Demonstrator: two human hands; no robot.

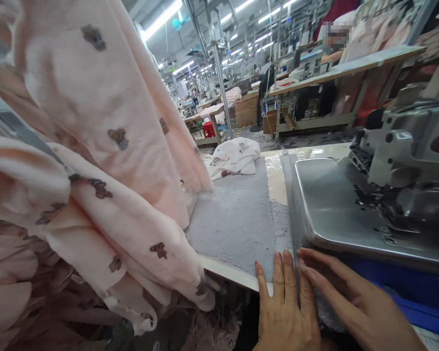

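Observation:
My left hand (pixel 283 304) lies flat with fingers stretched out on the front edge of the grey felt-covered table (pixel 237 219). My right hand (pixel 346 297) lies beside it, fingers extended, touching the felt just below the steel bed (pixel 325 204) of the sewing machine (pixel 406 161). Neither hand holds anything. A large pile of pale pink fleece fabric with small brown bear prints (pixel 106 161) hangs and heaps at the left, draping over the table's left edge.
A folded cream printed piece (pixel 236 156) lies at the table's far end. Beyond are rows of sewing tables, a cardboard box (pixel 247 109), a red stool (pixel 208 129) and a person seated at the far right table (pixel 336 68).

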